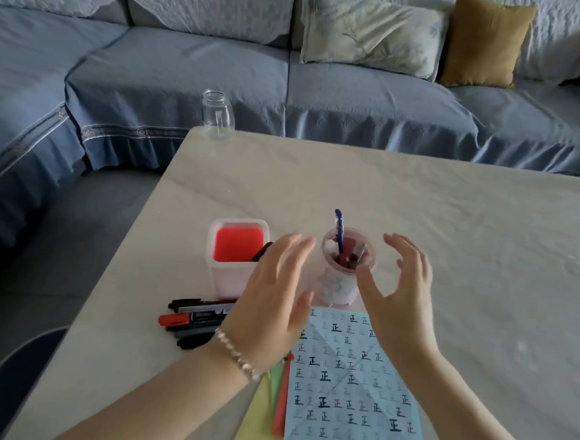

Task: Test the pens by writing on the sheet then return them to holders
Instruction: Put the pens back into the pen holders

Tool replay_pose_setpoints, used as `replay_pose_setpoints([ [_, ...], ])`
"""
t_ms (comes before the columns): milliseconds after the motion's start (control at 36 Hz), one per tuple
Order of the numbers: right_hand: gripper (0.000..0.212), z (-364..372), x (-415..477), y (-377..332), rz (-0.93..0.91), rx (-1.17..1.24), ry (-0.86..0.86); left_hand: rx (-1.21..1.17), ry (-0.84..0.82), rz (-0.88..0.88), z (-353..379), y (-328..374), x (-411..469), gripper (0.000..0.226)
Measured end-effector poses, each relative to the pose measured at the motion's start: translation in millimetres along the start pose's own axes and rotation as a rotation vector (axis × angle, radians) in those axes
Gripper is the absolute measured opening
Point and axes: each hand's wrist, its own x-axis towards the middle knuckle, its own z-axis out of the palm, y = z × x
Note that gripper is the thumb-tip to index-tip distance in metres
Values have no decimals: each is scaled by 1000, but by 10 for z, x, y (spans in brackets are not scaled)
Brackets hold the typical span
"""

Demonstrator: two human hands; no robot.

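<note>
Pens (351,258), several, stand upright in a round translucent holder (342,285) on the table (469,239). One blue pen (338,228) rises well above its rim.

Left hand (273,297): fingers straight and spread, holding nothing, just left of the round holder. Contact with its wall cannot be told. A beaded bracelet (234,353) is on the wrist.

Right hand (403,296): fingers loosely curved, thumb out, holding nothing, just right of the round holder, palm turned toward it.

Square holder (234,278): just left of the round holder, white with a red interior. A dark marker (262,250) leans at its right side, partly hidden behind the left fingers.

Loose markers (196,319): lying flat, front-left of the round holder. One is red-capped, the others black, and their right ends are hidden under the left hand.

Blue sheet (349,389): directly in front of the round holder, its far corner near the base, covered in rows of handwritten characters, mostly black, some red. It lies on a stack of coloured sheets (281,401) in red, green and yellow.

Glass jar (218,115): well behind and to the left of the round holder, upright at the table's far edge.

Blue sofa (189,68): beyond the table, with two cushions.
</note>
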Motion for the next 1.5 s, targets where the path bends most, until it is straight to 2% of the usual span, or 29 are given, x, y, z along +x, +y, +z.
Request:
replay_pose_setpoints([
  [83, 30, 1, -204, -37, -202, -59, 31, 139, -59, -29, -173, -130, -391, 33],
  [139, 21, 69, -328, -34, -254, -88, -80, 218, -96, -98, -247, -235, -640, 27],
  [194, 16, 161, -423, -47, -268, -95, -270, 309, -156, -150, -295, -325, -840, 31],
  [250, 18, 287, -503, -69, -296, -132, -458, 396, -239, -203, -318, -382, -979, 45],
  [306, 25, 440, -580, -60, -340, -191, -616, 460, -268, -224, -323, -419, -1051, 49],
  [500, 42, 871, -678, -35, -497, -534, -838, 402, -288, -311, -282, -502, -1101, 39],
  [694, 39, 950, -666, -27, -582, -634, -786, 419, -337, -339, -277, -511, -1104, 50],
  [861, 32, 985, -645, -93, -609, -728, -839, 415, -344, -459, -302, -483, -1164, 46],
  [944, 30, 988, -623, -111, -626, -798, -877, 396, -398, -536, -288, -482, -1189, 43],
  [1028, 27, 1027, -635, -105, -711, -811, -828, 387, -397, -491, -258, -501, -1234, 40],
  [1083, 28, 1063, -641, -62, -748, -851, -793, 460, -463, -448, -247, -495, -1238, 42],
  [1194, 12, 1098, -679, 2, -891, -908, -691, 580, -534, -399, -225, -494, -1209, 43],
  [1333, 20, 1084, -673, 78, -903, -839, -672, 529, -545, -326, -259, -485, -1162, 33],
  [1500, 4, 1028, -658, 150, -986, -811, -640, 336, -450, -327, -328, -514, -1177, 32],
])
